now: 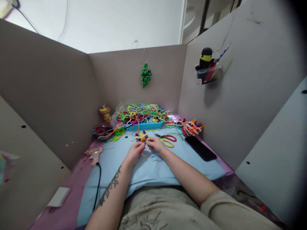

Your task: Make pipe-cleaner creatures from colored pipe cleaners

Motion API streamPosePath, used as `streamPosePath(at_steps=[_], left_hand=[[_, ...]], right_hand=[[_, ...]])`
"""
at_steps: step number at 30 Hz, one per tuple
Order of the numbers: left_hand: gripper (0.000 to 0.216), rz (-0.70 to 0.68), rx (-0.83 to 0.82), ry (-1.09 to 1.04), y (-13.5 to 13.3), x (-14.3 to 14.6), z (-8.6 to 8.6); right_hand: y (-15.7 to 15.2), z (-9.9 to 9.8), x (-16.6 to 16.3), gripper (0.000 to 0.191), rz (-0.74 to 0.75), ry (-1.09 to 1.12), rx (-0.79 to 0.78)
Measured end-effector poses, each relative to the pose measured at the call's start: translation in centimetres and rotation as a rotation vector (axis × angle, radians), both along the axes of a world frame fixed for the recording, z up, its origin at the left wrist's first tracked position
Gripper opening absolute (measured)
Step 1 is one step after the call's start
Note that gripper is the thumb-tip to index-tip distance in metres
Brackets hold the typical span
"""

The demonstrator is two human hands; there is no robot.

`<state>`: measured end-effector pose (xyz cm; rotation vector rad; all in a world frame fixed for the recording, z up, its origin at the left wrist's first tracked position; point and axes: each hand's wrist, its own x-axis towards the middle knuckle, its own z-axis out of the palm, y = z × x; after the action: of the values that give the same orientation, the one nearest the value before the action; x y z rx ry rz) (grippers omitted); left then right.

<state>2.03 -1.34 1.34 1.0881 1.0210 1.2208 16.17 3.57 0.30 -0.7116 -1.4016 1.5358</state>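
Both hands meet over the pale blue cloth, fingertips almost touching. My left hand [137, 152] is pinched closed, and so is my right hand [154, 144]; what sits between their fingers is too small and covered to make out. Just beyond the fingertips is a small yellow figure of woven cord [141, 136] with purple ear-like tips; whether the fingers touch it I cannot tell. Below my right hand a short blue cord [154, 155] shows. Scissors [169, 139] with one red and one yellow handle loop lie right of the hands.
A blue tray [146, 126] heaped with coloured cords stands at the back. A pink glue gun [96, 155] lies left, a black phone [200, 148] right. Colourful woven bundles [192, 128] sit at the back right, a green woven frog-like piece [120, 131] at the left. Grey panels surround the table.
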Motion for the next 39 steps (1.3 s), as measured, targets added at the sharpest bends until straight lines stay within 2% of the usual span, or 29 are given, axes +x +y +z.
streamPosePath(at_steps=[6, 12, 18, 23, 31, 39], left_hand=[[0.031, -0.173, -0.053, -0.104, -0.3, -0.3, -0.1], [0.03, -0.248, -0.103, -0.134, -0.6, -0.2, 0.0], [0.032, -0.131, -0.096, -0.136, -0.5, 0.0, 0.0], [0.038, -0.016, -0.051, -0.112, -0.1, -0.2, -0.1], [0.038, 0.238, 0.031, -0.035, 0.6, -0.2, -0.7], [0.025, 0.251, 0.068, 0.035, 0.5, -0.3, -0.7]], right_hand=[[-0.1, 0.2, 0.0, 0.033, 0.155, 0.075, -0.17], [-0.4, 0.3, -0.2, 0.031, 0.157, 0.104, -0.16], [0.2, -0.4, -0.4, 0.03, 0.075, 0.048, -0.041], [0.0, -0.2, -0.4, 0.028, 0.011, -0.01, 0.043], [-0.3, -0.2, -0.5, 0.024, -0.081, -0.097, 0.182], [0.0, -0.9, -0.7, 0.018, -0.124, -0.173, 0.279]])
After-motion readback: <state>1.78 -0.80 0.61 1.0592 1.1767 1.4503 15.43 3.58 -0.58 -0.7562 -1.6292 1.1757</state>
